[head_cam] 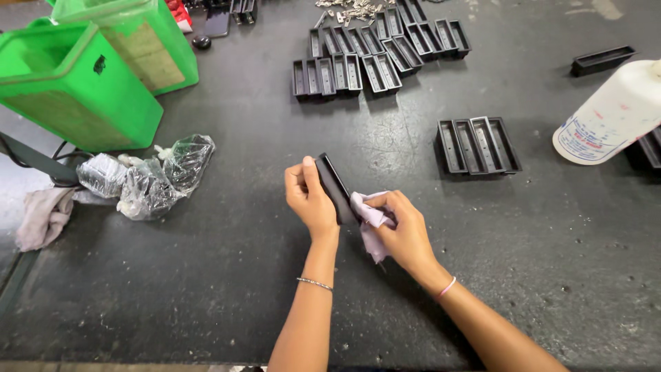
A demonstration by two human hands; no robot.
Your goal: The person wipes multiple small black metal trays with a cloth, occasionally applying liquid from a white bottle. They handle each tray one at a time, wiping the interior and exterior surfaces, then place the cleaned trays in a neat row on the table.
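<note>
My left hand (310, 200) grips a narrow black plastic tray (333, 186), held up on edge above the dark worktable (206, 275). Pressed against the tray's lower end is a small pale lilac cloth (367, 220), which my right hand (403, 227) pinches. The two hands meet at the middle of the table, close to my body.
A block of black trays (478, 145) lies to the right, and several more rows (379, 52) at the back. A white bottle (613, 117) lies at the right edge. Green bins (76, 83), crumpled clear bags (155, 176) and a rag (43, 217) sit on the left.
</note>
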